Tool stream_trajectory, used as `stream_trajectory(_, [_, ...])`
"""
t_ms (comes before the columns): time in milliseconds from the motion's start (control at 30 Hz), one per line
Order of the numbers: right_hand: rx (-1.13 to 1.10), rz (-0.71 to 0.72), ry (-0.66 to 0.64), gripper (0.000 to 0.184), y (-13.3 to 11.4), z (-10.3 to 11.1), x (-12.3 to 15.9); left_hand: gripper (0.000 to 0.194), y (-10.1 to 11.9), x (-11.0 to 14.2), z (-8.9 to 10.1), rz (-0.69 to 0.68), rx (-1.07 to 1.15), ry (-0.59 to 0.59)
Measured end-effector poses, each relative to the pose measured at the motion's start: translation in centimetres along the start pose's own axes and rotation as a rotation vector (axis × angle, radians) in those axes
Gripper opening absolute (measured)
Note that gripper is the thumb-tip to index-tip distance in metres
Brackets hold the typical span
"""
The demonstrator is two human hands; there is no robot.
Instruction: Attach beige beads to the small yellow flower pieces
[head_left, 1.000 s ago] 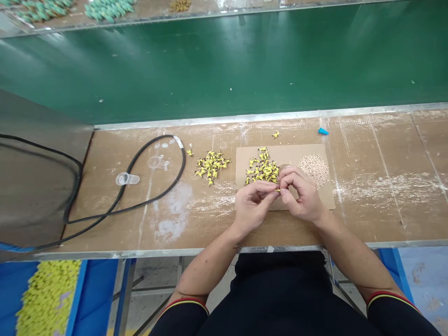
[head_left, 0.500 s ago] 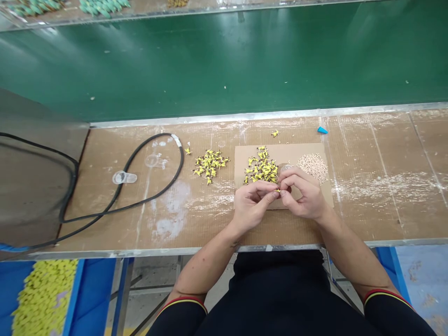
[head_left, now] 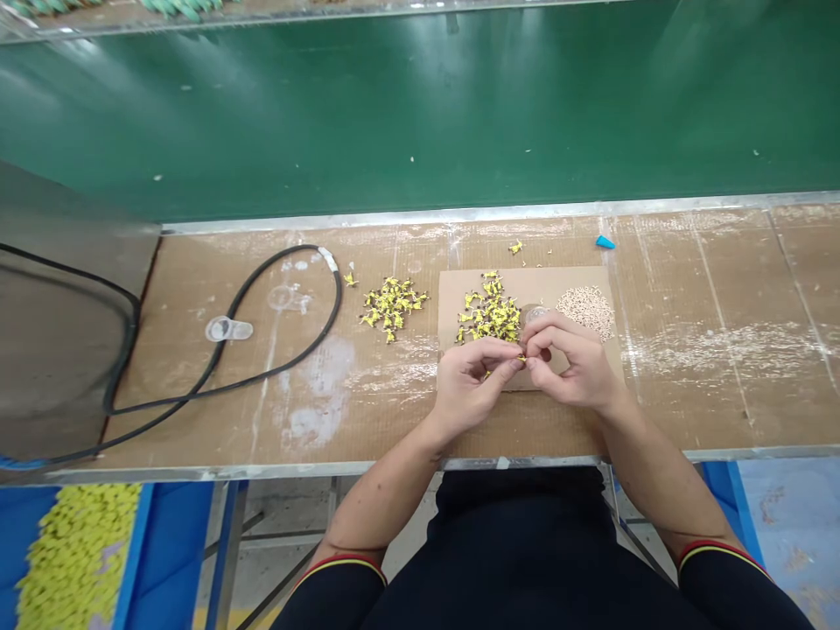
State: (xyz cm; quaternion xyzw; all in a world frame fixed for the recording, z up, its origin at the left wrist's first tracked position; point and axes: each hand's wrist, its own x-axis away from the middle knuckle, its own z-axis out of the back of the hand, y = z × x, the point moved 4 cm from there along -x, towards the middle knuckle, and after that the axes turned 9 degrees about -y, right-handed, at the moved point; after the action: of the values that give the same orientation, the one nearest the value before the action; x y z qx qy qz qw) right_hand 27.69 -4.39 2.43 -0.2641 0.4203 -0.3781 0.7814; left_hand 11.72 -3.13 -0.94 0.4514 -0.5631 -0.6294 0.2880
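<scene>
Only your view drifts; small yellow piece [head_left: 521,359] stays held over the cardboard sheet [head_left: 538,284] | your left hand [head_left: 472,385] pinches it, right hand [head_left: 572,363] crowds in, grip unclear | fine two-handed fitting, seemingly; next move calls for steadiness | yellow-figure pile [head_left: 497,317] just beyond

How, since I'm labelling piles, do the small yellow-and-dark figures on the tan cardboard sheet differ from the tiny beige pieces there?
The small yellow-and-dark figures look bright, the tiny beige pieces plain. Each figure looks larger than each piece. The figures lie left, the pieces right. Both lie heaped on the tan cardboard sheet.
</scene>
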Motion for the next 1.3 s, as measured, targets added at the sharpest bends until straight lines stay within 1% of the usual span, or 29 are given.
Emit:
stream_trajectory(100, [-0.065, -0.05, -0.031, 0.014, 0.2, 0.0, -0.1, 0.007, 0.3, 0.1, 0.2, -0.086, -0.111, -0.001])
stream_trajectory(167, [-0.093, -0.073, -0.039, 0.014, 0.3, 0.0, -0.1, 0.004, 0.4, 0.2, 0.2, -0.119, -0.157, 0.001])
stream_trajectory(400, [-0.208, -0.17, -0.064, 0.013, 0.9, -0.3, 0.0, 0.005, 0.2, 0.4, 0.2, -0.134, -0.206, 0.018])
stream_trajectory(600, [-0.328, -0.264, -0.103, 0.012, 1.6, -0.6, 0.2, 0.009, -0.1, 0.4, 0.2, -0.085, -0.223, 0.015])
stream_trajectory(767, [-0.386, -0.299, -0.143, 0.011, 2.0, -0.6, 0.3, 0.007, 0.0, 0.3, 0.1, -0.075, -0.238, -0.005])
stream_trajectory(900, [-0.449, -0.35, -0.178, 0.01, 2.4, -0.7, 0.4, 0.004, 0.0, 0.2, 0.1, -0.055, -0.207, -0.012])
stream_trajectory(1000, [-0.461, -0.375, -0.183, 0.01, 2.6, -0.9, 0.4, 0.008, -0.1, 0.2, 0.2, -0.019, -0.189, -0.006])
stream_trajectory(1100, [-0.442, -0.372, -0.179, 0.01, 2.5, -1.0, 0.3, 0.015, -0.4, 0.2, 0.1, 0.042, -0.139, -0.008])
stream_trajectory(1167, [-0.412, -0.351, -0.16, 0.011, 2.3, -1.0, 0.2, 0.022, -0.6, 0.1, 0.0, 0.091, -0.054, -0.018])
stream_trajectory(1233, [-0.386, -0.323, -0.125, 0.01, 1.9, -0.6, 0.2, 0.026, -0.9, 0.0, 0.0, 0.144, 0.046, -0.033])
stream_trajectory(1300, [-0.392, -0.291, -0.076, 0.004, 1.7, 0.2, 0.3, 0.024, -1.1, -0.3, 0.5, 0.174, 0.1, -0.022])
